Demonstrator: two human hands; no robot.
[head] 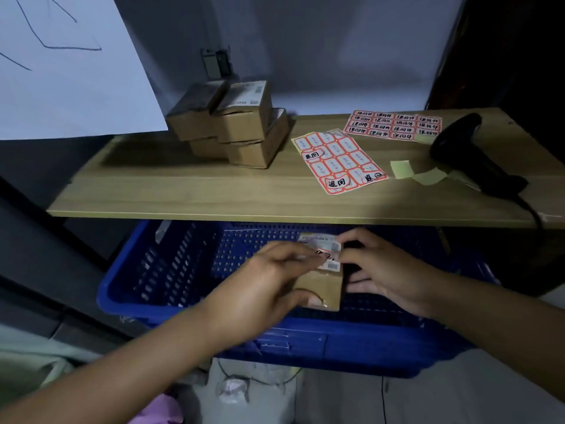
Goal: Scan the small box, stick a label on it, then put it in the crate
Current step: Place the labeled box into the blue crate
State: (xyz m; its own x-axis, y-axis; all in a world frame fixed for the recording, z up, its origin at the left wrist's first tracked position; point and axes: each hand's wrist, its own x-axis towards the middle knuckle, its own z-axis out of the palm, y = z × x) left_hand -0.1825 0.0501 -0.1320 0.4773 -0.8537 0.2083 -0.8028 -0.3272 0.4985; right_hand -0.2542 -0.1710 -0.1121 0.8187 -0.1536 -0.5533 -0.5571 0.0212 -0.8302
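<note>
Blue perforated plastic forms the crate (pixel 171 270), which sits below the front edge of the wooden surface (pixel 183 191). Over its open interior, both hands clamp the small box (pixel 321 287): left hand (pixel 269 289) on its left side, right hand (pixel 385 270) on its right. The brown cardboard box carries a white shipping label and a red-bordered label (pixel 327 255) on top.

Both hands (pixel 324 270) hold small box (pixel 324 286) over crate (pixel 171 264)

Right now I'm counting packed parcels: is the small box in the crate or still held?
Still held: both hands grip the small box above the blue crate, pressing on a label.
</note>
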